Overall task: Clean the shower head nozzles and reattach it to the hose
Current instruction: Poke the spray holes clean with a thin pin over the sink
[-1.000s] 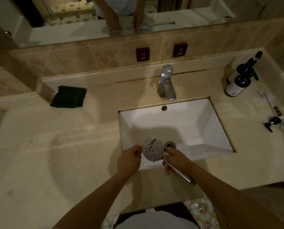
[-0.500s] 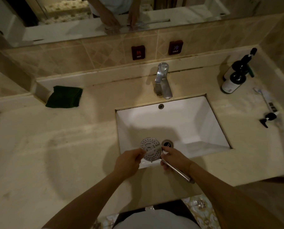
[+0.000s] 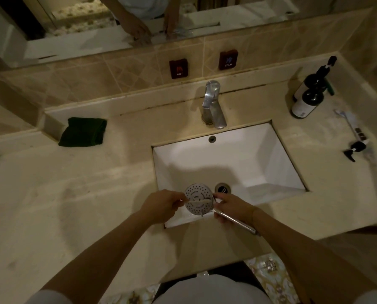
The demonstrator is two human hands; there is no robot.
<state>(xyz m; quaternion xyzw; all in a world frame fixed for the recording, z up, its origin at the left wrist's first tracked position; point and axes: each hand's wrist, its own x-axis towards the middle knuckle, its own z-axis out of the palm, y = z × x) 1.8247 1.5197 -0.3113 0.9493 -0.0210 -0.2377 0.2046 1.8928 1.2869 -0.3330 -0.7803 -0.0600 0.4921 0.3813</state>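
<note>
A round white shower head (image 3: pixel 196 193) with a chrome handle (image 3: pixel 238 223) is held face up over the front of the white sink (image 3: pixel 271 154). My right hand (image 3: pixel 232 208) grips the handle just below the head. My left hand (image 3: pixel 161 206) holds a small white brush (image 3: pixel 199 201) that lies across the nozzle face. No hose is in view.
A chrome tap (image 3: pixel 212 105) stands behind the sink, with the drain (image 3: pixel 222 188) beside the shower head. A folded dark green cloth (image 3: pixel 83 132) lies on the counter at the back left. Two dark bottles (image 3: pixel 308 99), a toothbrush (image 3: pixel 348 121) and a small black item (image 3: pixel 355 150) sit at the right.
The brush in my left hand has swept across the nozzle face, from its upper part down to the middle. The shower head has stayed over the sink's front.
</note>
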